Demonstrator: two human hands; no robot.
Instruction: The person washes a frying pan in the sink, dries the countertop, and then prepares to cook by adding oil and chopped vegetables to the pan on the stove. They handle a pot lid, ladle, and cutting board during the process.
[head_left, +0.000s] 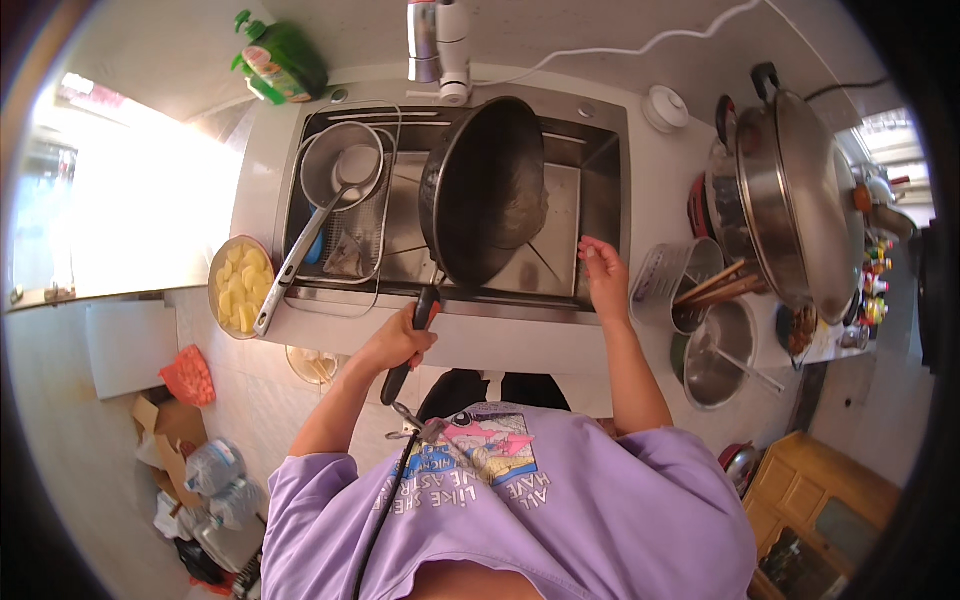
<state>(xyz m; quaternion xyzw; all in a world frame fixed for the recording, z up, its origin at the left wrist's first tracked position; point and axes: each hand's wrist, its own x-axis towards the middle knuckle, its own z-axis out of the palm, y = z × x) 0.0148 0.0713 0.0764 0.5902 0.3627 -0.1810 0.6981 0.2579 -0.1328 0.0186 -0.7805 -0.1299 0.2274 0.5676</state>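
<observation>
Tilting a dark wok (487, 190) over the steel sink (600, 130), we are holding it by its long black handle (410, 345) with our left hand (400, 340), the fingers wrapped tight around the handle. The wok is standing almost on edge inside the basin, its open side facing our right, which seems a way of letting the murky liquid inside it run down toward the basin. Our right hand (603, 272) is resting on the sink's right rim with fingers loosely spread and gripping nothing, likely steadying us as we lean in.

On the left of the basin one wire rack (345, 250) is sitting, and one metal bowl (340, 165) with one long-handled ladle (300, 255) is lying across it, apparently to drain. One bowl of pale cut potato pieces (240, 285) is waiting on the tabletop (520, 350) just beside the sink's left edge. One green bottle of dish soap (285, 60) is standing at the back corner, near the single tap (440, 45). To our right we are counting one large lidded steel pot (800, 200), one steel container holding wooden chopsticks (700, 290), and one smaller steel pot (715, 355) below it.
</observation>
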